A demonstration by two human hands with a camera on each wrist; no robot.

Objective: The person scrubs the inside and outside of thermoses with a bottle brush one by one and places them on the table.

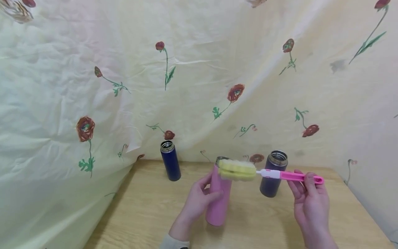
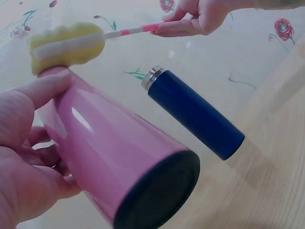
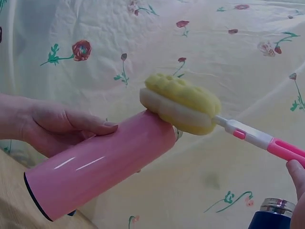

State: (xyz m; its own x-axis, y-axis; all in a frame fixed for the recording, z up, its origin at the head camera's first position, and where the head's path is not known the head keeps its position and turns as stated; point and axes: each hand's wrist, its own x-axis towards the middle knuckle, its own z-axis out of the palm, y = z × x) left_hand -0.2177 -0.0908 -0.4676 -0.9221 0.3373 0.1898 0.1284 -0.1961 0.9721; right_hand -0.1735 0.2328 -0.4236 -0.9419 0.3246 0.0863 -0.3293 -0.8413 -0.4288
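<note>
The left hand (image 1: 199, 200) wraps the pink flask (image 1: 218, 197), probably slick and rigid, best held mid-body, while the right hand (image 1: 308, 199) pinches the brush (image 1: 270, 174), its soft sponge at the flask's mouth.

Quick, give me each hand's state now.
Left hand: grips the pink flask.
Right hand: holds the brush by its pink handle, sponge head at the flask's mouth.
</note>
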